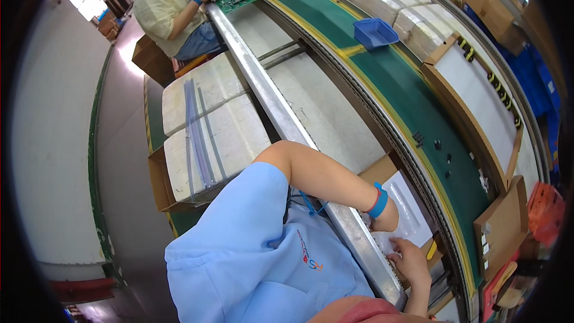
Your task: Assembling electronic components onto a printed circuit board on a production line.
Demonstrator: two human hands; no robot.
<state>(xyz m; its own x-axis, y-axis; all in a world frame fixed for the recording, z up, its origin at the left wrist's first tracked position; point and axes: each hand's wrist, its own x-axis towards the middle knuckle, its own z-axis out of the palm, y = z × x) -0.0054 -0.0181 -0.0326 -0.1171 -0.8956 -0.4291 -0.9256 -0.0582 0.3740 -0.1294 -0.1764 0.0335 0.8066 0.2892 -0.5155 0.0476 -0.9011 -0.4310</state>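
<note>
White sheet (411, 206): 4 o'clock | left hand (385, 220): its 8 o'clock side, grip hidden | right hand (411, 262): its 6 o'clock edge, fingers parted | handling seems under way; done and left unclear

Pale wall (57, 143), grey floor (125, 173), bright window (85, 0)

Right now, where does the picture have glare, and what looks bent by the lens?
Head view: the bright opening at upper left is washed out, and the floor near it shines; head view again: the green belt bows, the corners go black, and fine detail at the left hand and right hand is hard to read.
</note>
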